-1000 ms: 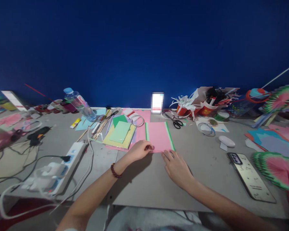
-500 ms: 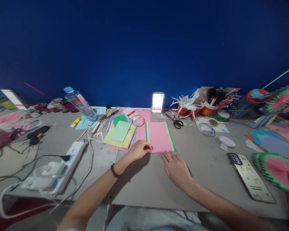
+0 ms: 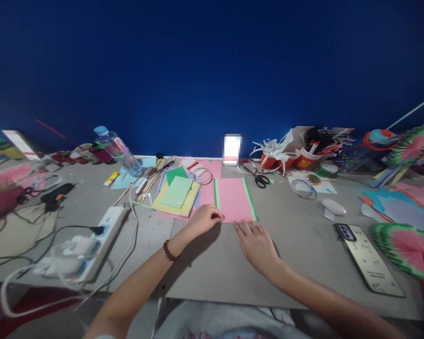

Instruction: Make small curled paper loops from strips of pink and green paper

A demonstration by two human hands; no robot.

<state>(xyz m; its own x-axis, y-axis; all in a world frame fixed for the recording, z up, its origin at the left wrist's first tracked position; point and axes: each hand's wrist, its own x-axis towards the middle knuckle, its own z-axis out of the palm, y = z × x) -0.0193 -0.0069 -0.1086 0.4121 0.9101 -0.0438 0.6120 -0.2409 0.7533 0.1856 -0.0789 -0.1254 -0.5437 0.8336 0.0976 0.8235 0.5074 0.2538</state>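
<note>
A pink paper sheet with green and pale green strips along its left and right sides lies flat on the table before me. At its near left corner, my left hand is curled, thumb and forefinger pinched on the paper's edge. My right hand rests palm down at the near edge, fingers stretched out and slightly apart, their tips on the paper. To the left is a pile of coloured paper, light green on top of yellow. Black-handled scissors lie beyond the sheet's right side.
A phone lies at the right, near a folded pink and green paper fan. A power strip with cables occupies the left. A plastic bottle leans at the back; red cups stand back right. A blue wall rises behind.
Both hands keep nearly the same places on the pink sheet. At the far left edge, a blurred dark reddish shape has shifted slightly.
</note>
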